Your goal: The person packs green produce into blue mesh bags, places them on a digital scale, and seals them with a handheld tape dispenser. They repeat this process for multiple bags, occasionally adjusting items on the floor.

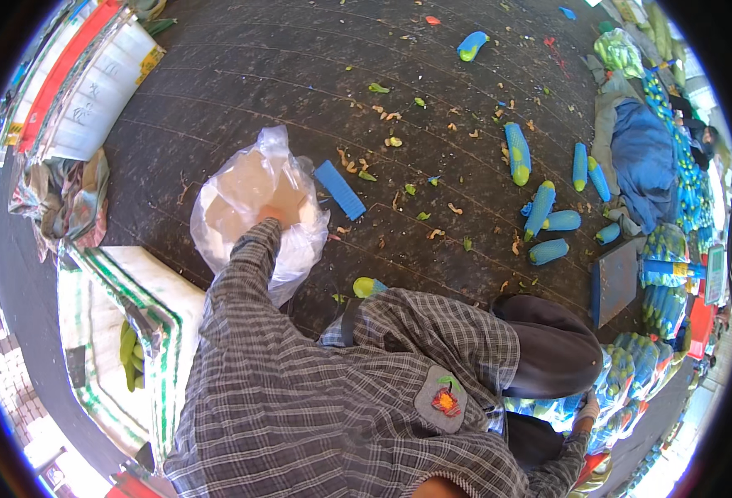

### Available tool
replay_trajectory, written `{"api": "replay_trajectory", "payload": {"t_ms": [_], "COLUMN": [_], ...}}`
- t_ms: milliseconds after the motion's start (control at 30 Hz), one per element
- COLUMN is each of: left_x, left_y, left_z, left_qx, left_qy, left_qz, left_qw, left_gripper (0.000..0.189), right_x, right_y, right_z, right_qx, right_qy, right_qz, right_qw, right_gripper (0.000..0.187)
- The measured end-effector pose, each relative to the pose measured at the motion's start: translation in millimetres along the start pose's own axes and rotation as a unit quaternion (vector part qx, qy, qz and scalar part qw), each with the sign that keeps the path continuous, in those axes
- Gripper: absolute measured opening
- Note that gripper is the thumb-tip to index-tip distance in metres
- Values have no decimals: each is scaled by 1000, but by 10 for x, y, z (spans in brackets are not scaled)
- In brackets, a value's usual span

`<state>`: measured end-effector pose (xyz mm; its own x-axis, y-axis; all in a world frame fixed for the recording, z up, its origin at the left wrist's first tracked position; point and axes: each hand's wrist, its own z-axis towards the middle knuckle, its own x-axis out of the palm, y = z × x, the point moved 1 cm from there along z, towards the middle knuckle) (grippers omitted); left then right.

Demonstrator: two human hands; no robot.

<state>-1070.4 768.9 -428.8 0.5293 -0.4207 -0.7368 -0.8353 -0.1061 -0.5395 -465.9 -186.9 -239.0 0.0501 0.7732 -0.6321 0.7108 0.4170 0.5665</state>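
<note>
My left hand (272, 215) reaches into a clear plastic bag (291, 274) that stands on the dark ground sheet; its fingers are hidden in the bag, over a beige surface. A flat blue foam net sleeve (341, 190) lies just right of the bag. My right hand (590, 408), far to the lower right beyond my knee, is beside packed clear bags (637, 361) of green, blue-netted vegetables; its fingers are hard to see. A long green vegetable, perhaps a squash, in a blue net (539, 210) lies on the sheet among several others. Another (366, 287) is beside my leg.
A white foam box with green tape (173, 280) stands at lower left, with green vegetables (130, 355) inside. White boxes (92, 93) are stacked at upper left near crumpled cloth (70, 199). A platform scale (615, 283) and a blue cloth (643, 162) are at right; another person (705, 140) is beyond.
</note>
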Motion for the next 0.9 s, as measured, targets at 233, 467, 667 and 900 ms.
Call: {"api": "replay_trajectory", "payload": {"t_ms": [233, 467, 667, 900], "left_x": [393, 107, -259, -1359], "left_y": [-566, -858, -1226, -3326], "left_z": [605, 1023, 1012, -1204], "left_qx": [91, 134, 161, 459], "left_qy": [47, 80, 80, 116], "left_qz": [292, 370, 393, -46], "left_qw": [951, 916, 902, 880], "left_gripper": [115, 125, 63, 17], "right_x": [-1078, -997, -589, -326], "right_y": [415, -141, -300, 168], "right_z": [236, 312, 94, -673], "right_qx": [-205, -343, -345, -358], "right_qy": [-36, -49, -57, -140], "right_qz": [-296, -622, -625, -637], "right_qw": [932, 702, 698, 668], "right_gripper": [50, 40, 33, 23]}}
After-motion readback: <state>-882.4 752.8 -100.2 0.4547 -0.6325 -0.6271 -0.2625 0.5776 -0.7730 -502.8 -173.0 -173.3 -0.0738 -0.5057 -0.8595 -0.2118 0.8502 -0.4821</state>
